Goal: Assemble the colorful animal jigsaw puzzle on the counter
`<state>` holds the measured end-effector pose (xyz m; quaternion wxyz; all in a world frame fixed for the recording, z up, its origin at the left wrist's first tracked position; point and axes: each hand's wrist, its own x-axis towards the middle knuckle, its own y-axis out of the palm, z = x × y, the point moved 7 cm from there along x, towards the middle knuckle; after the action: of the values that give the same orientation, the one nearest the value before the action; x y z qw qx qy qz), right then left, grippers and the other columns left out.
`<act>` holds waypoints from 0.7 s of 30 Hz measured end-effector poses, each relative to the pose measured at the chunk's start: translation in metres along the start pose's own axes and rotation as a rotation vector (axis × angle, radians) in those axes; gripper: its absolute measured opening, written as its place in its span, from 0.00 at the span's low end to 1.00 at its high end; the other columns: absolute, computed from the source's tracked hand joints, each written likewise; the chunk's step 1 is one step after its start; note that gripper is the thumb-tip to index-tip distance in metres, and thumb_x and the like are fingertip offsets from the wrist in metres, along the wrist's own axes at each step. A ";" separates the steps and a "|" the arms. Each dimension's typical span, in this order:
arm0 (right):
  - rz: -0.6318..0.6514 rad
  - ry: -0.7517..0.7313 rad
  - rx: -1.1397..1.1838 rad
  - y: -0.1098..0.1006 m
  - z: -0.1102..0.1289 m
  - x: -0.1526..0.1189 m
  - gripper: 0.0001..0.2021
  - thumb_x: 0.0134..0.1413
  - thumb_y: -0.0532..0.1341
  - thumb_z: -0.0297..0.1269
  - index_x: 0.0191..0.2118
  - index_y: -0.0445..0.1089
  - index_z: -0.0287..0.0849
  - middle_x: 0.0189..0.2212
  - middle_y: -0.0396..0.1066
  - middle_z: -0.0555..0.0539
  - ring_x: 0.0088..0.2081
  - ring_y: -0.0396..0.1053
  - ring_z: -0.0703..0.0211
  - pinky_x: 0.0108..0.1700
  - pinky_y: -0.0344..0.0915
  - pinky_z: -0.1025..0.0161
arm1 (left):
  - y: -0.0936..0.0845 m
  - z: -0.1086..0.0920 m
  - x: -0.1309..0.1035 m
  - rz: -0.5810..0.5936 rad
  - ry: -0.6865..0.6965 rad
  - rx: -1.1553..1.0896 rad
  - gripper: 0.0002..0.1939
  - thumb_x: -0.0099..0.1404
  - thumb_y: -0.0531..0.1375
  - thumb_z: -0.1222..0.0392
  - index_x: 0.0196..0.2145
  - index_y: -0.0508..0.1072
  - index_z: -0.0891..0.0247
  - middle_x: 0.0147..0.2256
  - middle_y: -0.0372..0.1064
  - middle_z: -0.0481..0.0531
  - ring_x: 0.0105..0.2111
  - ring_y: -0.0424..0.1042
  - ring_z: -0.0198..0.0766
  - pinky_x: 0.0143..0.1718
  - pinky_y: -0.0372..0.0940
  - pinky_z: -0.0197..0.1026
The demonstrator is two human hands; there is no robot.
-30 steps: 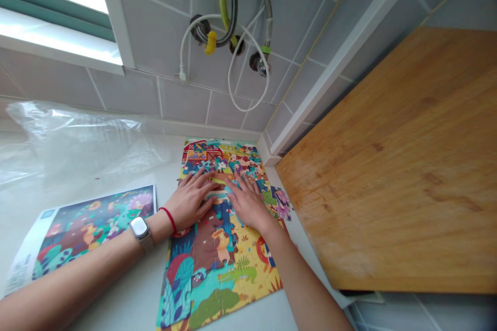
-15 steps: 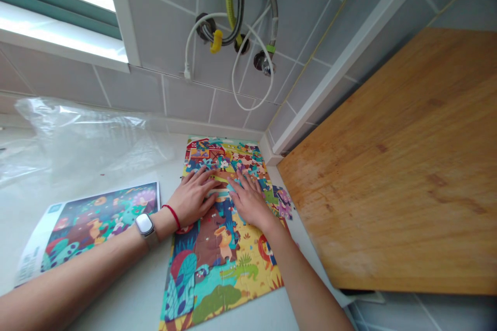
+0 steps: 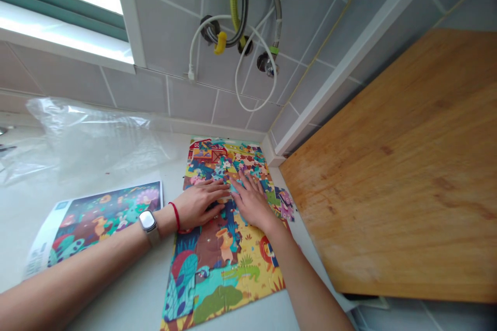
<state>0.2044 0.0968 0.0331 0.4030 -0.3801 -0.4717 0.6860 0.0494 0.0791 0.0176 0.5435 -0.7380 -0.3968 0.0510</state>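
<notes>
A colourful jigsaw puzzle [image 3: 217, 289] lies on the white counter, its lower part joined into an animal scene. My left hand [image 3: 202, 201] rests flat on its middle left, fingers stretched to the right; a watch and a red string are on that arm. Beside it, my right hand [image 3: 250, 201] lies with fingers spread on the puzzle's middle right. Loose pieces [image 3: 248, 160] are heaped on the board beyond the hands. Purple pieces [image 3: 286, 204] lie off its right edge. What is under the palms is hidden.
A printed picture sheet [image 3: 104, 217] lies left of the puzzle, partly under my left forearm. Clear plastic wrapping [image 3: 97, 139] is behind it. A large wooden board [image 3: 404, 176] stands at the right. Hoses and a white cable [image 3: 236, 77] hang at the tiled wall.
My left hand has shifted slightly down and its fingers now point more to the right, uncovering pieces above it. My right hand is nearly unmoved. The view has shifted slightly.
</notes>
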 end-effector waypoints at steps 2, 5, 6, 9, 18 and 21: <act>-0.014 -0.007 0.005 0.001 -0.001 0.000 0.27 0.77 0.52 0.42 0.76 0.56 0.54 0.79 0.41 0.46 0.79 0.36 0.44 0.77 0.38 0.38 | 0.000 -0.001 0.000 -0.007 0.011 0.003 0.19 0.79 0.51 0.54 0.59 0.75 0.56 0.64 0.72 0.56 0.65 0.71 0.51 0.67 0.65 0.60; -0.036 -0.019 0.017 0.005 -0.001 0.000 0.26 0.76 0.52 0.42 0.75 0.57 0.55 0.79 0.41 0.47 0.79 0.36 0.44 0.77 0.38 0.37 | -0.001 -0.003 0.000 -0.019 0.023 0.013 0.18 0.80 0.50 0.54 0.55 0.77 0.57 0.63 0.73 0.56 0.63 0.72 0.51 0.65 0.67 0.59; -0.040 -0.023 0.023 0.006 -0.002 0.001 0.26 0.76 0.52 0.42 0.75 0.57 0.54 0.79 0.41 0.47 0.79 0.37 0.44 0.77 0.38 0.37 | -0.002 -0.004 0.001 -0.026 0.021 0.016 0.18 0.80 0.50 0.54 0.54 0.78 0.57 0.62 0.73 0.56 0.62 0.73 0.51 0.65 0.67 0.58; -0.063 -0.043 0.070 0.003 -0.005 0.003 0.26 0.74 0.55 0.42 0.74 0.60 0.51 0.78 0.45 0.44 0.79 0.39 0.42 0.76 0.39 0.36 | -0.004 -0.002 0.001 -0.047 -0.029 0.034 0.19 0.80 0.51 0.52 0.55 0.78 0.57 0.62 0.74 0.57 0.63 0.72 0.52 0.66 0.66 0.59; -0.195 -0.066 0.230 -0.040 -0.050 0.001 0.17 0.54 0.75 0.41 0.50 0.83 0.44 0.61 0.73 0.38 0.63 0.70 0.43 0.68 0.63 0.46 | -0.001 0.009 -0.003 -0.031 -0.157 0.128 0.24 0.79 0.53 0.44 0.64 0.74 0.54 0.70 0.63 0.56 0.73 0.54 0.65 0.69 0.55 0.71; -0.152 -0.088 0.186 -0.034 -0.050 0.000 0.19 0.57 0.74 0.41 0.54 0.81 0.45 0.66 0.68 0.38 0.67 0.66 0.43 0.70 0.60 0.45 | 0.000 0.011 -0.003 0.008 -0.158 0.150 0.27 0.78 0.54 0.40 0.68 0.70 0.47 0.73 0.56 0.54 0.73 0.51 0.68 0.68 0.55 0.71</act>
<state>0.2561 0.1215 0.0519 0.4664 -0.2740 -0.4507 0.7102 0.0420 0.0853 0.0123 0.5639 -0.6905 -0.4305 0.1409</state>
